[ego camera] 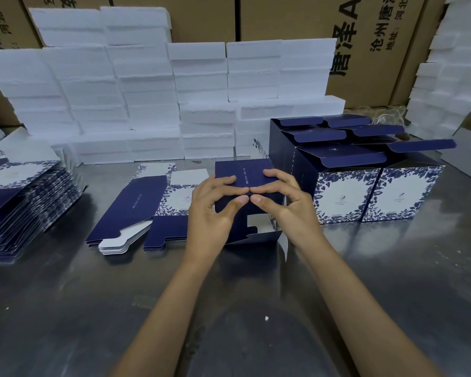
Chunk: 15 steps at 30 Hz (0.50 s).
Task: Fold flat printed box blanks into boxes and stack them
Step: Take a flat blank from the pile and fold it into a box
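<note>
A navy box with blue floral print lies on its side at the middle of the metal table, its bottom flaps facing me. My left hand and my right hand both grip its upper edge, thumbs meeting at the middle. Loose flaps hang below the hands. A small pile of flat blanks lies just left of the box. A taller stack of blanks sits at the far left. Folded boxes with open lids stand together at the right.
White foam blocks are piled along the back of the table and at the right edge. Brown cartons with printed characters stand behind them. A small white scrap lies on the table near me.
</note>
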{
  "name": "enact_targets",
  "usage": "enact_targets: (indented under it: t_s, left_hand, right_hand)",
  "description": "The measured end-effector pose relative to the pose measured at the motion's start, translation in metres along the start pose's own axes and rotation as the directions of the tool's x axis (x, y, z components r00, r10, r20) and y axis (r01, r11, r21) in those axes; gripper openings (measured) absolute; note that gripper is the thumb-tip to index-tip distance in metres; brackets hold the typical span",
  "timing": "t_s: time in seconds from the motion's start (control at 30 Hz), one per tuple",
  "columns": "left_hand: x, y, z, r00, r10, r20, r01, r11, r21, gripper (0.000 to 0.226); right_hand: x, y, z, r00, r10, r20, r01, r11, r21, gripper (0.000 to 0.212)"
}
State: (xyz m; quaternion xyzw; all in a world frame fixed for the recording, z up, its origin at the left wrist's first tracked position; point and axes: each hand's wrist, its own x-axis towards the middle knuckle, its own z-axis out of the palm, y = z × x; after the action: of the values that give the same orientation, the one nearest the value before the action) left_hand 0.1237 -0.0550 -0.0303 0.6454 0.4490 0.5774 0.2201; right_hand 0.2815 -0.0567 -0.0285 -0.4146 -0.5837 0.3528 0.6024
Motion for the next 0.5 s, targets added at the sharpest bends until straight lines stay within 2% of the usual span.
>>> enact_targets:
  t_s: [0.17, 0.33, 0.43, 0.5]
  left_hand:
    - [0.006, -0.004, -0.013, 0.994, -0.014, 0.110, 0.017, 0.999, -0.027, 0.023]
    - [0.004, 0.000, -0.009, 0.996, -0.014, 0.084, 0.017, 0.999, -0.036, 0.021]
    - [0.005, -0.001, -0.015, 0.990, -0.010, 0.137, 0.018, 0.998, -0.056, 0.026]
    - [0.007, -0.002, -0.020, 0.989, -0.033, 0.148, 0.049, 0.993, -0.108, 0.026]
  right_hand:
    - [0.002, 0.001, -0.011, 0.996, 0.019, 0.091, -0.021, 1.000, 0.019, 0.019]
    - [0.004, 0.003, -0.012, 0.998, -0.021, 0.055, 0.022, 1.000, -0.009, 0.017]
    - [0.005, 0.005, -0.016, 0.995, -0.005, 0.097, 0.004, 1.000, 0.004, 0.025]
    - [0.005, 0.008, -0.017, 0.997, 0.026, 0.069, -0.029, 0.998, 0.048, 0.032]
